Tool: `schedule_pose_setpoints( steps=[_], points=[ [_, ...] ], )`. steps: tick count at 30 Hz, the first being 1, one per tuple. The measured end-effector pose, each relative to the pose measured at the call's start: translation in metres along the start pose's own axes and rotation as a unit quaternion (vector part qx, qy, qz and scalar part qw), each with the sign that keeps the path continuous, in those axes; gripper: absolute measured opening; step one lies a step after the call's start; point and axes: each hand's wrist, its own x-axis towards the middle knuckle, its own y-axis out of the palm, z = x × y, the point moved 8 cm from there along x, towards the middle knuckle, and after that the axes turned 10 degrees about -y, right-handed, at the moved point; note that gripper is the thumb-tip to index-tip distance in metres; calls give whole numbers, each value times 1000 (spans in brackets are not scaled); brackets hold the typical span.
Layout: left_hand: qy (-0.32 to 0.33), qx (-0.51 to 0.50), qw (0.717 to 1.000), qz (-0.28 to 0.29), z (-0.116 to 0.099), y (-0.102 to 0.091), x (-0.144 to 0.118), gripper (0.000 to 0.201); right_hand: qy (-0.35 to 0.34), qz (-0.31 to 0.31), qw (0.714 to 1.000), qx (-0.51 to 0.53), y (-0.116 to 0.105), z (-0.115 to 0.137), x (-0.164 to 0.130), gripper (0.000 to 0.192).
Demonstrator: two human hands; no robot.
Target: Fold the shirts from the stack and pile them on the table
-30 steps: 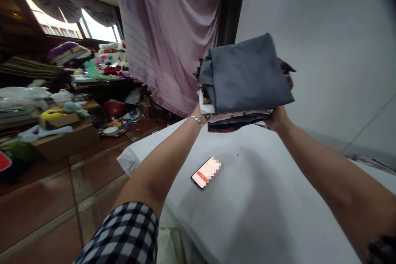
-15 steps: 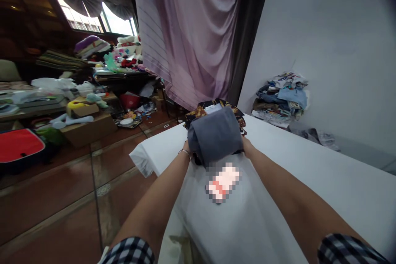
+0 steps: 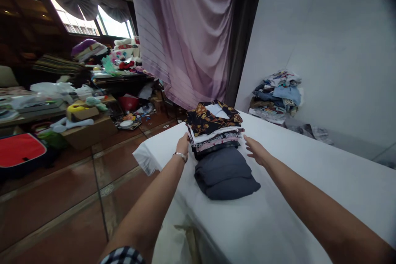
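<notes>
A dark grey folded garment [image 3: 227, 175] lies on the white-covered table, right in front of a stack of folded clothes [image 3: 216, 136]. On top of that stack is a black shirt with a gold-brown print [image 3: 202, 119] and a pale label or card at its collar. My left hand [image 3: 183, 145], with a bracelet at the wrist, rests at the stack's left side, fingers stretched out along it. On the right, my right hand [image 3: 255, 149] hovers beside the stack with fingers apart and nothing in them.
The white table [image 3: 297, 161] runs along the wall at right. Another heap of clothes [image 3: 278, 95] stands at its far side. A pink curtain [image 3: 192, 41] hangs behind. Cardboard boxes [image 3: 93, 132], a red-fronted bag [image 3: 21, 148] and clutter cover the floor at left.
The grey garment, raised between both hands before, now lies on the table in front of the stack. Both hands have let go. The bright blurred rectangle on the table no longer shows.
</notes>
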Motion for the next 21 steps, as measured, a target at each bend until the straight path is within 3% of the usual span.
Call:
schedule_pose_setpoints(
  steps=[2, 5, 7, 9, 11, 13, 15, 18, 21],
  points=[
    [-22, 35, 999, 0, 21, -14, -19, 35, 19, 52, 998, -34, -9, -16, -29, 78],
    [-20, 106, 993, 53, 51, -13, -54, 46, 47, 77, 993, -70, -12, -39, -64, 78],
    [13, 148, 985, 92, 61, -5, -75, 54, 56, 84, 993, -54, -2, -46, -78, 56],
    [77, 185, 973, 115, 57, 3, -92, 57, 52, 88, 995, 2, 14, -40, -85, 28],
    [154, 217, 955, 132, 43, 9, -108, 60, 25, 90, 991, 96, 29, -15, -87, 13],
    [219, 235, 934, 153, 25, 14, -126, 65, -28, 100, 975, 196, 36, 27, -90, 14],
    [281, 234, 914, 175, 4, 18, -151, 72, -83, 101, 958, 256, 29, 74, -97, 17],
    [364, 202, 885, 206, -25, 30, -203, 83, -146, 52, 950, 273, -13, 131, -123, 11],
    [387, 154, 874, 249, -37, 55, -261, 93, -197, 16, 948, 250, -63, 158, -168, 17]
  ],
)
